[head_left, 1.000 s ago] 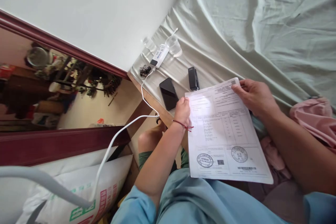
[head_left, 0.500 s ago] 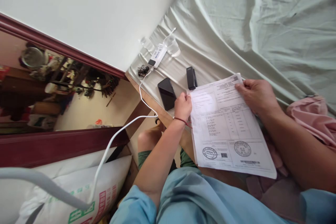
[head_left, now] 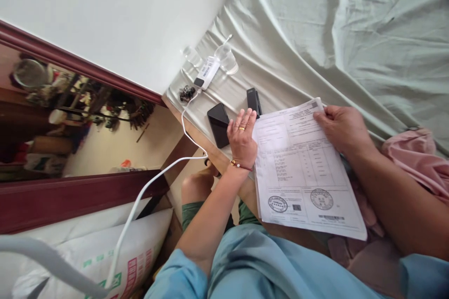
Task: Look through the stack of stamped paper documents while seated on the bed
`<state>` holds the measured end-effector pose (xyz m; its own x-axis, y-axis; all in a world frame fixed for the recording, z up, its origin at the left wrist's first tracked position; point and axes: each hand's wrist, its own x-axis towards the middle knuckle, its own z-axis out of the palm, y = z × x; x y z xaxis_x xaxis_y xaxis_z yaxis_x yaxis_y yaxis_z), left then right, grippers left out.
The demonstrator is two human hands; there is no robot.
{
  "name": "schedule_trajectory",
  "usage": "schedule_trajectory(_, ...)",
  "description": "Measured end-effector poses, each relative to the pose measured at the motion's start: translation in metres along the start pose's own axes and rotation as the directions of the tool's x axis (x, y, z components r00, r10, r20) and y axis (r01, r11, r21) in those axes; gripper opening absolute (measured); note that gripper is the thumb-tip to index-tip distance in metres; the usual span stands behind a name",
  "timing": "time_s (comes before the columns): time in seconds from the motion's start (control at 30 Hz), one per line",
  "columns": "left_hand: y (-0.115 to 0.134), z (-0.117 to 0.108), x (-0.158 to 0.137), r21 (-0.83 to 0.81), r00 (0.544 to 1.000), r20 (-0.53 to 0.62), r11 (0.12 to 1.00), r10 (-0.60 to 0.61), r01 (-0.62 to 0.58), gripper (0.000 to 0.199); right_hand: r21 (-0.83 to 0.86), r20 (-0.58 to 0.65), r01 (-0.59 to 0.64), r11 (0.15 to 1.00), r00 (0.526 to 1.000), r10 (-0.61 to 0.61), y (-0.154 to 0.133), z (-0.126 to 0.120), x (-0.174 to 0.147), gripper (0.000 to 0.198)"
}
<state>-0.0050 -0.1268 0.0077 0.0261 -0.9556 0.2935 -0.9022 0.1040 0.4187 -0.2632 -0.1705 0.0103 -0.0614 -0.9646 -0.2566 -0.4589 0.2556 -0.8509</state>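
Note:
A stack of printed papers with round and oval stamps near the bottom lies tilted in front of me. My right hand pinches its upper right edge, thumb on top. Along the upper left edge my left hand is stretched out, back of the hand up, a gold ring on one finger; its thumb is hidden. Just beyond those fingertips stands a black stapler. A black phone lies left of the left hand.
On the pale green cloth sit a white power strip with its cable, clear plastic cups and a bunch of keys. Pink fabric lies at right. A white printed sack is at lower left, below a dark red frame.
My left hand has gone from curled fingers on the papers' left edge to straightened fingers with its back turned up. My right hand still holds the papers in about the same place.

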Motion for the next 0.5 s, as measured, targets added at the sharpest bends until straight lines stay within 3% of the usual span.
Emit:
schedule_trajectory(0.13,-0.0032,0.0002,-0.0021,0.007,0.999,0.027,1.000,0.024,-0.024,0.063,-0.008,0.010,-0.023,1.000,1.000,0.023,-0.0019,-0.0010,-0.0011,0.027)
schedule_trajectory(0.5,-0.0020,-0.0023,0.0024,0.025,0.997,0.058,0.998,0.057,-0.059,0.057,0.033,0.025,0.028,0.999,0.999,-0.029,0.0015,-0.0009,0.0000,0.039)
